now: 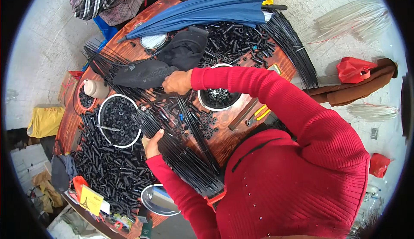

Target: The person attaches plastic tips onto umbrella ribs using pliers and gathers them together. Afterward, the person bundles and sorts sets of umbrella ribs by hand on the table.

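My left hand [153, 144] is wrapped round one end of a bundle of thin black rods [181, 157], thumb on top and most fingers hidden. The rods slant down toward my lap. My right hand [177, 82] is closed in a fist beside a dark cloth item [146, 74]; what it grips is hidden. Between my hands lie small black tubes and rings. A white-rimmed bucket of black rings [120, 142] stands next to my left hand, and a second white-rimmed bucket [222, 108] of small dark parts sits just below my right forearm.
A folded blue umbrella [202, 12] lies across the far side of the wooden table [228, 142]. Heaps of black tubular parts [112, 170] cover the left. Yellow-handled pliers [261, 112], a beige jar [95, 89] and more black rods [293, 45] are around.
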